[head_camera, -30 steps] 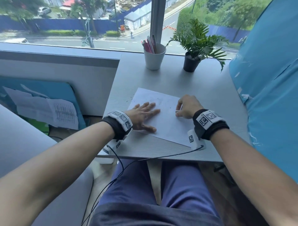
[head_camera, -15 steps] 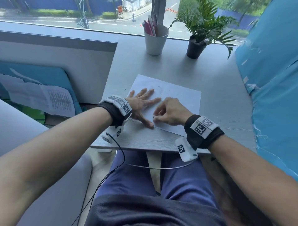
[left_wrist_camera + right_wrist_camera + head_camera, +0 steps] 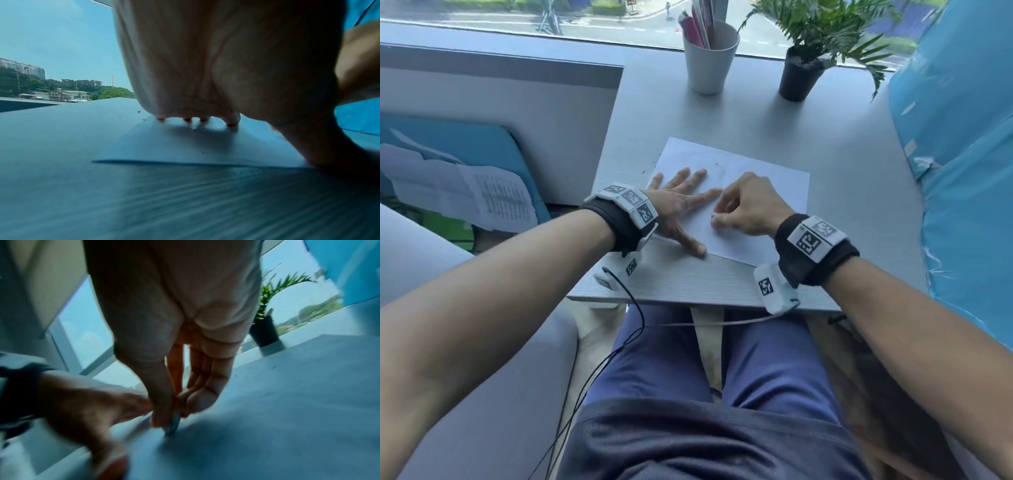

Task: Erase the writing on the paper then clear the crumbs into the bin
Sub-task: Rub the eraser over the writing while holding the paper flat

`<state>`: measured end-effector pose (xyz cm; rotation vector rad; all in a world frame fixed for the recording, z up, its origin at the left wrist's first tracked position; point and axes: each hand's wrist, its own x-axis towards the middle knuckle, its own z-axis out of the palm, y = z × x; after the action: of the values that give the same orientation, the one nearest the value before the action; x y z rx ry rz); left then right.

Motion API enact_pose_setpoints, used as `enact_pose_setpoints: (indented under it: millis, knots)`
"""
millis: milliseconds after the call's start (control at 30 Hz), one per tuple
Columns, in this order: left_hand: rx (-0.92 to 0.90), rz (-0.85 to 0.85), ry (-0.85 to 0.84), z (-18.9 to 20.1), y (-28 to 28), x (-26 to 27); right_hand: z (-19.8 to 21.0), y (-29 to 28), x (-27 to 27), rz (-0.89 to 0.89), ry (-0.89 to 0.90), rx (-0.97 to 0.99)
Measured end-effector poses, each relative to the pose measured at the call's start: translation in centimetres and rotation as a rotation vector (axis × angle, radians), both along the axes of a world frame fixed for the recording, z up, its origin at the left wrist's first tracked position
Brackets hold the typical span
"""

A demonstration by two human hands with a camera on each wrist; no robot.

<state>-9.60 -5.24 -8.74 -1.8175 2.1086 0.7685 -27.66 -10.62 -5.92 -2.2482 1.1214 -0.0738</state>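
Note:
A white sheet of paper (image 3: 763, 178) lies on the grey desk (image 3: 852, 205), with faint grey marks near its upper middle. My left hand (image 3: 681, 202) lies flat with spread fingers on the paper's left part, pressing it down; its fingertips (image 3: 232, 121) touch the sheet (image 3: 185, 146). My right hand (image 3: 743, 209) pinches a small white eraser (image 3: 713, 216) between thumb and fingers, its tip on the paper just right of my left hand. The right wrist view, blurred, shows the eraser (image 3: 172, 426) held down on the sheet. Dark crumbs (image 3: 138, 112) speckle the desk left of the paper.
A white cup of pens (image 3: 710, 56) and a small potted plant (image 3: 801, 73) stand at the desk's back by the window. A blue plastic-covered panel (image 3: 962, 171) borders the right side. Papers on a blue board (image 3: 458, 192) lie lower left. No bin is in view.
My right hand with the eraser has moved from the paper's right part leftwards and nearer, close to my left hand. The left hand stays flat. The head view has tilted down.

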Motion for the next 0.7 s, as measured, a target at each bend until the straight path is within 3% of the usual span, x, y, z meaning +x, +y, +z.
enact_pose_setpoints:
  millis: [100, 233, 367, 533, 700]
  knots:
    - [-0.003, 0.005, 0.0, 0.0, 0.1, 0.1, 0.3, 0.7, 0.2, 0.136, 0.069, 0.049]
    - [0.005, 0.0, 0.008, 0.2, -0.1, 0.0, 0.6, -1.3, 0.0, -0.038, 0.007, -0.009]
    - [0.005, 0.002, 0.006, 0.0, 0.0, 0.2, 0.5, 1.2, 0.0, 0.179, 0.096, 0.087]
    - [0.02, 0.004, 0.025, 0.2, 0.0, 0.0, 0.4, -1.4, 0.3, -0.039, 0.005, -0.009]
    - [-0.016, 0.034, 0.037, -0.6, -0.2, 0.5, 0.7, 0.5, 0.5, 0.192, 0.121, 0.134]
